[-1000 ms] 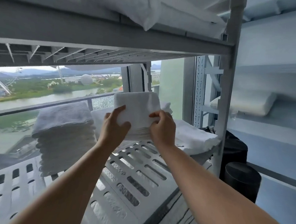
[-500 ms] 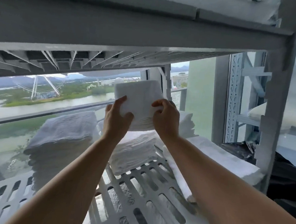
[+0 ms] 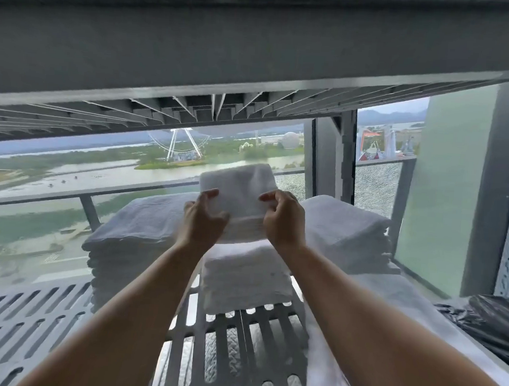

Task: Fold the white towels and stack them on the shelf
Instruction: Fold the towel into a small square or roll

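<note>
With left hand (image 3: 204, 218) and right hand (image 3: 284, 222) gripping the folded towel (image 3: 238, 184) by its near corners, held above the middle stack (image 3: 247, 278).
Straight ahead and just below, between left stack (image 3: 135, 238) and right stack (image 3: 345, 229) on the shelf (image 3: 230, 345), equally near both hands; likely needs a straight drop.

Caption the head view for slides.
Left hand and right hand hold a folded white towel over the middle white towel stack on a slotted grey shelf.
</note>
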Available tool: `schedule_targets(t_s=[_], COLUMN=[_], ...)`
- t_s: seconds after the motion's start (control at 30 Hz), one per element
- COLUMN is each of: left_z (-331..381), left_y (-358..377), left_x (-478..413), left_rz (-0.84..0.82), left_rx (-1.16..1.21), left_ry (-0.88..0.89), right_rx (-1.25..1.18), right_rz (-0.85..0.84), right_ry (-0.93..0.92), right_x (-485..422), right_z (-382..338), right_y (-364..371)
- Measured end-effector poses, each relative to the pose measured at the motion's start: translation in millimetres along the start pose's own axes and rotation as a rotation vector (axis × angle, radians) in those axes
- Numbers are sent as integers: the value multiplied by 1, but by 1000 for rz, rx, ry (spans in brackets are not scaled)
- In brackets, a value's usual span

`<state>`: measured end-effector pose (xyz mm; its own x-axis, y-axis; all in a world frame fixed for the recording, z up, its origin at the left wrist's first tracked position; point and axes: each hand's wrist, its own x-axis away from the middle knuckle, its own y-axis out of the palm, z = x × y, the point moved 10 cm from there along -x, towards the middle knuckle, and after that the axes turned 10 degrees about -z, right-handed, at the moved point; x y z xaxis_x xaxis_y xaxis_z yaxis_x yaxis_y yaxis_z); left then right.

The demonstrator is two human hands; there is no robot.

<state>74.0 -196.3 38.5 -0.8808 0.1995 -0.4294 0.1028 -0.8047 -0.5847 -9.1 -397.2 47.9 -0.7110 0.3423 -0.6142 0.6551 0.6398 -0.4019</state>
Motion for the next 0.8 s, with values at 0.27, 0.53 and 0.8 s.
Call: schedule_targets(t_s=[0.27, 0.53, 0.8], left_z=[-18, -20, -3], left_y=[19, 26, 29], left_x=[6, 12, 42], left_rz=[-124, -166, -101], left_rx=[-111, -230, -346], left_ry=[-122, -203, -126], right_rx=[42, 48, 98], right_rz=[-41, -160, -274], right_ry=[98, 178, 108], right_x=[5, 10, 19], right_z=[21, 46, 41], right_y=[21, 30, 26])
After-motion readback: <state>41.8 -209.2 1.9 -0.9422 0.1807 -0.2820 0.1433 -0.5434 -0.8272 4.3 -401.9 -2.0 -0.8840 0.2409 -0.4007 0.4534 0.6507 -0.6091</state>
